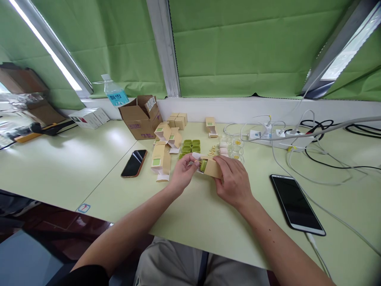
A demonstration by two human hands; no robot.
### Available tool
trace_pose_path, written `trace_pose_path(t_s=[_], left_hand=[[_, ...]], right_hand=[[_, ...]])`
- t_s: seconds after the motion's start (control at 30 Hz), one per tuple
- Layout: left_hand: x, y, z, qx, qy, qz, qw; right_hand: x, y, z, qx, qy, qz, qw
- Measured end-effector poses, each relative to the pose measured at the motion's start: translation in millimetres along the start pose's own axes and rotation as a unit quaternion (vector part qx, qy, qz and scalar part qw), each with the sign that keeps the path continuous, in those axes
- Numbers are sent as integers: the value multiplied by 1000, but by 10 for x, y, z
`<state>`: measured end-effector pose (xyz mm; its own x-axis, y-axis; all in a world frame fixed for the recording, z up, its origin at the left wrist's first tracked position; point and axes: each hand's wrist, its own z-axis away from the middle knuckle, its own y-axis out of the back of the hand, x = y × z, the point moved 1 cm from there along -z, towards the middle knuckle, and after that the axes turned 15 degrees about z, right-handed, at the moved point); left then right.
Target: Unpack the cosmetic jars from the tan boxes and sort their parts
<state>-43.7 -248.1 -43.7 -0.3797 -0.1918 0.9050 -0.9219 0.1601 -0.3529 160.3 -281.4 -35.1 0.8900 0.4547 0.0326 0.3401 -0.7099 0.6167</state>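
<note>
So from way over here on my end, I've got the small tan box (214, 169) up between both hands, just above the pale table (190, 216), open end facing left. My right hand (235, 180) is curled round the closed end, thumb near side, fingers over the top, so barely any gap beyond the box's width. My left hand (183, 171) has thumb and fingertips pinched nearly together on the flap at the open end. There's a green piece (203, 165) poking out of that opening. Just behind sit some green containers (187, 148) in rows, with little clear cups (237, 149) off to the right. Opened tan boxes (161, 159) are clustered on the left, next to a dark phone (133, 163).
</note>
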Motion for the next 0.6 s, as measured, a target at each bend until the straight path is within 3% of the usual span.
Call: trace_pose_path(t_s=[0.2, 0.4, 0.5, 0.6], left_hand=[[37, 35, -32, 70, 35, 138, 987], [93, 89, -91, 96, 31, 125, 987], [124, 120, -126, 57, 38, 7, 998], [174, 93, -89, -57, 34, -165, 984]], right_hand=[[84, -4, 16, -9, -66, 4, 998], [169, 57, -25, 12, -134, 4, 991], [193, 78, -42, 41, -189, -51, 980], [185, 55, -39, 44, -259, -124, 957]])
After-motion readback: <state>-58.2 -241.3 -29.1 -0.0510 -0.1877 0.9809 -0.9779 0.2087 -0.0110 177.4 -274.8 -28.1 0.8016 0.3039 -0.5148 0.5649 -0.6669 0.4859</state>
